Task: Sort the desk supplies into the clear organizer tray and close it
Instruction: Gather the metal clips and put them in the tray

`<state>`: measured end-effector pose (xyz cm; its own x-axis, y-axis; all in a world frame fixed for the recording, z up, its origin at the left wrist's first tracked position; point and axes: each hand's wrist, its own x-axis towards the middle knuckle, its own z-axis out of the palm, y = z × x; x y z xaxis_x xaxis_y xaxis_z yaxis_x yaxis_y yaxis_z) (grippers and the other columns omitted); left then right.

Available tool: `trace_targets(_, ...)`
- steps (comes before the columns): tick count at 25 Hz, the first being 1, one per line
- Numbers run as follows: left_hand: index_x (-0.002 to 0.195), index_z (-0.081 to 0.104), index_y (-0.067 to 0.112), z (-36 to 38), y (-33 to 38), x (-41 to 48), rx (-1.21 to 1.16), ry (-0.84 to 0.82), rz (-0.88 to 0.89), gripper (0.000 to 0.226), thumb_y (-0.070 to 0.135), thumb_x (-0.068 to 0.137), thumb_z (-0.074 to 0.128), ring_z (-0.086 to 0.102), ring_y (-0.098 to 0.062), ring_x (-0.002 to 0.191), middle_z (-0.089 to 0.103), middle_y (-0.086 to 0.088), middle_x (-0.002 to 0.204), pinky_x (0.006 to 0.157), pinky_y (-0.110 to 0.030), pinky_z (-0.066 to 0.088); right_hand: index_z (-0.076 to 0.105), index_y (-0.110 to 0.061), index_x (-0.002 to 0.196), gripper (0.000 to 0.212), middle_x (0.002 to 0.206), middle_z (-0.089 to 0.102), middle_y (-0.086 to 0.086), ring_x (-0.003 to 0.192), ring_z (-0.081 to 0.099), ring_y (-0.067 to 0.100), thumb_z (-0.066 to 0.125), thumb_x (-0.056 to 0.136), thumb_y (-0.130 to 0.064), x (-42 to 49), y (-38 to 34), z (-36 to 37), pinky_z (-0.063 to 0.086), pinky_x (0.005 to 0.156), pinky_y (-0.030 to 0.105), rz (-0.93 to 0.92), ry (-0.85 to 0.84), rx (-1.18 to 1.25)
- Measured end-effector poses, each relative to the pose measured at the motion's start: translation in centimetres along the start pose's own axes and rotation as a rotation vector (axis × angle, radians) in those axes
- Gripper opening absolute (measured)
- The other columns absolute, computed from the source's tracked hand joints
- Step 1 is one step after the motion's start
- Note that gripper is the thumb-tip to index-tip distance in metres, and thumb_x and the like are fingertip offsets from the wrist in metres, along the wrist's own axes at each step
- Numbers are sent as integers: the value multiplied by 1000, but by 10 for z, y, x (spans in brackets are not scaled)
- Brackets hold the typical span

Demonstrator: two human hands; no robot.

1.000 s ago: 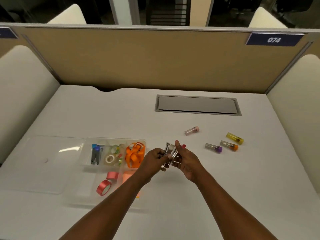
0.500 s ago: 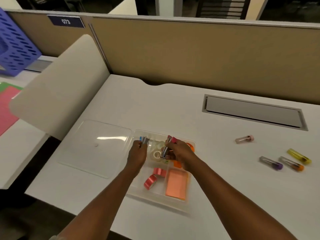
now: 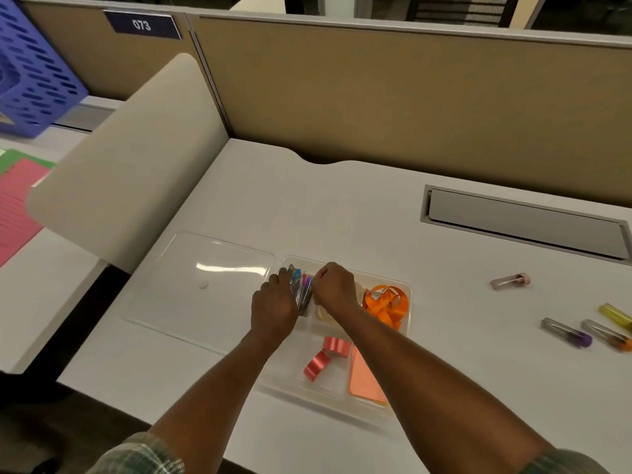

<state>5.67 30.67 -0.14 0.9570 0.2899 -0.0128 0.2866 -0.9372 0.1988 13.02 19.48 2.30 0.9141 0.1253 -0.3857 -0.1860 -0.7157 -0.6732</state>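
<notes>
Gripping a bundle of small clear tubes with coloured caps (image 3: 301, 288) in our curled left hand (image 3: 273, 304) and right hand (image 3: 336, 288), we hold it at the far-left compartment of the clear plastic organizer tray (image 3: 409, 295).
</notes>
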Motion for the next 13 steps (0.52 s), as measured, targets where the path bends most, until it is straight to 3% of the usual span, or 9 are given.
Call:
trace_targets(4,120,52,9,2,-5,2,66,-48,9,33,27,92,52,64,-26,80,65,-10,97,63,-32,43,70,-6,99,15,98,74,12,81,63,23,62,90,-15,5,0,7,44,64,28,17,38,-30)
trace_targets(9,118,52,10,3,-8,8,-6,-50,1,36,34,91,57,64,-25,87,65,-10,102,69,-32,48,69,-11,102,18,100,72,7,82,57,17,57,93,-22,7,9,7,49,70,31,-4,50,-28)
trace_targets(13,110,57,9,-1,6,11,-124,4,22,36,41,93,55,64,-22,81,66,-9,97,64,-27,44,68,-16,100,16,101,73,2,84,58,13,59,93,-27,1,19,-7,44,69,26,-41,55,27)
